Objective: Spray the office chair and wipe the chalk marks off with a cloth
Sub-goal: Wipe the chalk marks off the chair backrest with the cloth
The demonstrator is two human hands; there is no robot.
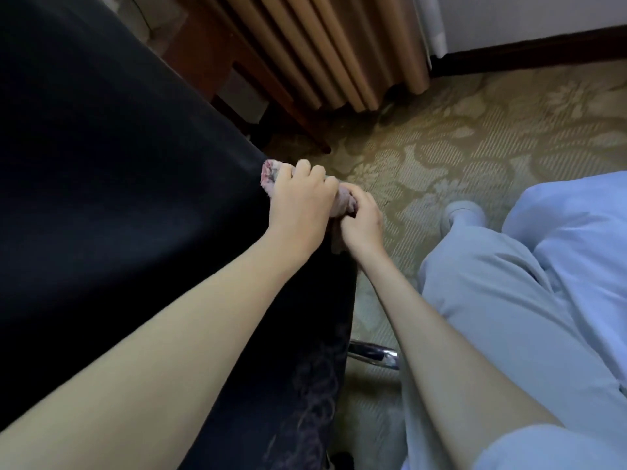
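Note:
The black office chair (118,198) fills the left half of the view. Faint whitish chalk scribbles (315,395) show on its dark surface near the lower edge. A pale cloth with a pink-patterned end (270,176) lies at the chair's right edge. My left hand (300,201) grips the cloth from above, fingers curled over it. My right hand (361,220) grips the cloth's other end just to the right, close against my left hand. No spray bottle is in view.
A chrome part of the chair base (376,356) sticks out below the seat. A patterned beige carpet (475,137) covers the floor. Tan curtains (339,52) and a wooden furniture leg (305,130) stand behind. My light-clothed leg and shoe (463,213) are at right.

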